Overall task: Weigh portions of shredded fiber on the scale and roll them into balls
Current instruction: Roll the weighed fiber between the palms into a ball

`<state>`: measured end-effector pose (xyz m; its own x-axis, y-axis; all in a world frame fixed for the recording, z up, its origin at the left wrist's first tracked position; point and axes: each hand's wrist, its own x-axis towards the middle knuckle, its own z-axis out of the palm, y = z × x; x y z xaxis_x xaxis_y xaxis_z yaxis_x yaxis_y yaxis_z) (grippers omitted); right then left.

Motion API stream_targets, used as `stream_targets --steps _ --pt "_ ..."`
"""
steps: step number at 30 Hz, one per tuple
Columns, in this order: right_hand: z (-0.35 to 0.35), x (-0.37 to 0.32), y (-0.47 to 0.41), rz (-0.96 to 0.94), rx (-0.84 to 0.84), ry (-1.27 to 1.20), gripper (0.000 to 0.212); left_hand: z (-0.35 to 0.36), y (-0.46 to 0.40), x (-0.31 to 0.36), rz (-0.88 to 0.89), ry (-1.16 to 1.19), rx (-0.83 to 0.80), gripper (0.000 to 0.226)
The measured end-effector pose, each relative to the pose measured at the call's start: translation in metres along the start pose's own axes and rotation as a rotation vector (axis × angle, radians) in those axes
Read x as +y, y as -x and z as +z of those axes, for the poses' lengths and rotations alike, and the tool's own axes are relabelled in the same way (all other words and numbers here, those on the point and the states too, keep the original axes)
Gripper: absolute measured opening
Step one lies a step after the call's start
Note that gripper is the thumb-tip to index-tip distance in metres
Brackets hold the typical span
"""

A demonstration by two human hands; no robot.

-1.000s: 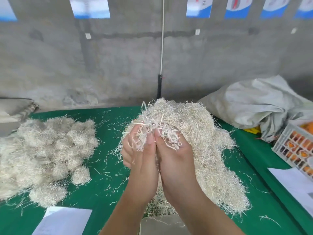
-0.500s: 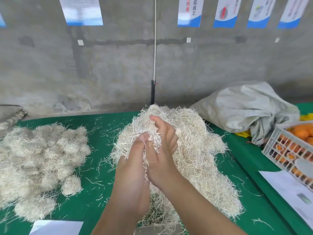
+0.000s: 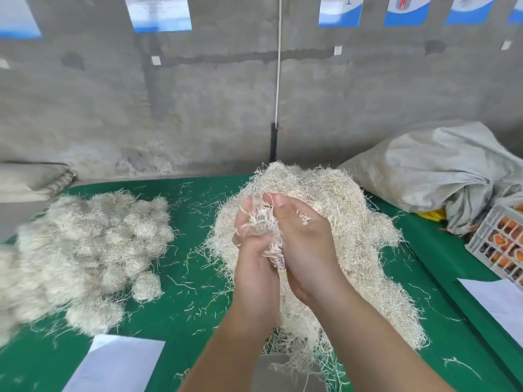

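Left hand [image 3: 256,260] and right hand [image 3: 304,244] raised together, palms facing, fingers cupped around a fiber wad [image 3: 264,222].

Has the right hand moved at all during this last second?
Yes. Against the loose fiber heap, the right hand has slid forward over the left hand, rubbing the fiber wad between the palms.

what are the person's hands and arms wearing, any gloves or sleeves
Nothing is worn on either. The left hand and the right hand are bare, with no gloves, rings or wristbands showing. Both forearms are uncovered up to the bottom edge of the picture, so no sleeve or cuff is in view. The visible fingernails look short and unpainted.
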<state>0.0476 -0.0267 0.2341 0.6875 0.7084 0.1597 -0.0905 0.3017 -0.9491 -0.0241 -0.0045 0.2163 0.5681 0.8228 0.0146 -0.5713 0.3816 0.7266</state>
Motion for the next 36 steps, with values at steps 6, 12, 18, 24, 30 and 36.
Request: stream_targets --steps 6,12,18,24,30,36 --pt "0.008 -0.006 0.006 -0.029 0.027 -0.105 0.044 0.016 -0.003 -0.005 0.212 -0.135 0.146 0.024" --pt "0.013 0.0 0.002 -0.328 0.023 0.031 0.027 0.025 -0.004 0.008 0.121 -0.301 0.05 0.06" --pt "0.011 0.001 0.008 -0.236 -0.11 0.396 0.063 0.018 -0.011 0.018 0.157 -0.272 0.229 0.048" --pt "0.002 -0.007 0.016 0.296 -0.173 -0.338 0.052 0.005 -0.014 0.0 0.517 -0.771 0.012 0.034" --pt "-0.004 0.002 0.009 0.046 0.094 -0.016 0.054 -0.009 -0.002 -0.022 0.39 -0.709 -0.039 0.057" --pt "0.0 0.027 0.008 -0.014 0.022 0.12 0.05 -0.009 -0.001 -0.026 0.16 -0.479 0.049 0.052"
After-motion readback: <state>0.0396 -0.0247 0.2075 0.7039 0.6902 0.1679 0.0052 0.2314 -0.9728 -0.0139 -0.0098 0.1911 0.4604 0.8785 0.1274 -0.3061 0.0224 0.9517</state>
